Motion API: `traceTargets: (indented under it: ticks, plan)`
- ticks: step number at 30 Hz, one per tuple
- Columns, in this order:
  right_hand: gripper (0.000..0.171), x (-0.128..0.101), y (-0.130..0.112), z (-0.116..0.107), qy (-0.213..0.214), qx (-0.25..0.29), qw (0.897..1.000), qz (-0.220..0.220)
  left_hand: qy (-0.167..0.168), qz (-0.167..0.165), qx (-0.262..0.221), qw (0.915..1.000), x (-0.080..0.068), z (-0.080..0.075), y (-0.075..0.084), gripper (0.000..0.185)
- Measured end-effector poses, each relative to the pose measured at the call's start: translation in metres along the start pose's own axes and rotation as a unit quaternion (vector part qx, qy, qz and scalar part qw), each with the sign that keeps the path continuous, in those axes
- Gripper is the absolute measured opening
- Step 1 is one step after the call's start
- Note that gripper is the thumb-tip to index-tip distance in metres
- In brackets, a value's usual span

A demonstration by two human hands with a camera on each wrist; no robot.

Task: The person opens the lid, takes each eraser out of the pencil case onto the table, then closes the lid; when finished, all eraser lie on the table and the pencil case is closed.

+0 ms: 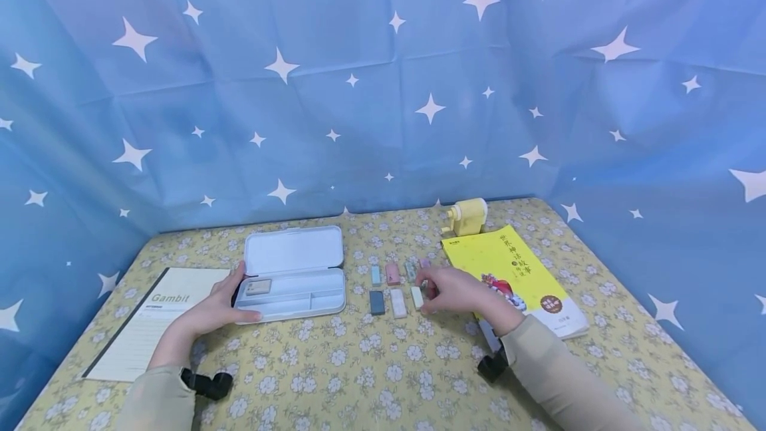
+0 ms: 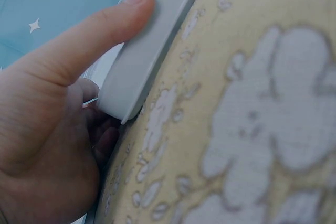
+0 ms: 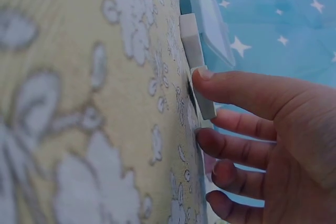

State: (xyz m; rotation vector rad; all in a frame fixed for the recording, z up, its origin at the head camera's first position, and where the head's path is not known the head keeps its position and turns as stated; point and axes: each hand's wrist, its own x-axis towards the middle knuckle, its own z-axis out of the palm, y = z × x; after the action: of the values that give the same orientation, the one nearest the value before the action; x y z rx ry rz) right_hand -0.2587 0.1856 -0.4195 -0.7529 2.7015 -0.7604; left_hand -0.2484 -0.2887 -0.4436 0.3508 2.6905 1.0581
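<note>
Pencil case point(image 1: 294, 282) sits at the centre left of the head view on the flowered tablecloth point(image 1: 371, 371), a pale grey-white box lying open with its lid tipped back and a shallow divided tray that holds one small tan block at its left end. Just right of it, in the middle of the frame, lie two short rows of small erasers point(image 1: 395, 288) in blue, pink, dark grey and whitish tones. The left hand point(image 1: 218, 310) grips the case's near left corner, thumb laid along the front rim and the fingers curled round the end; the left wrist view shows the thumb pressed flat on the white edge. The right hand point(image 1: 456, 291), fingers loosely bent, pinches the pale eraser point(image 1: 417, 297) at the right end of the front row; in the right wrist view the thumb tip presses on it, with the other fingers beneath.
</note>
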Motion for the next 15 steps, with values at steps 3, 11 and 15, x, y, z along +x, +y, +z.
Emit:
traceTargets:
  ticks: [3,11,15]
  plan:
    - [0.037,-0.0001,-0.0002,0.0010,0.002,-0.007,1.000,0.001,0.001,0.002,0.002,1.0000,0.0004,0.0000,-0.0014,0.124]
    - [0.037,-0.0003,0.0001,0.0023,0.003,-0.007,1.000,0.000,0.002,0.001,0.005,1.0000,0.0008,-0.0003,-0.0025,0.123]
    - [0.038,0.0003,0.0021,0.0034,0.002,-0.004,1.000,0.003,0.000,-0.001,0.006,1.0000,0.0009,-0.0001,-0.0019,0.123]
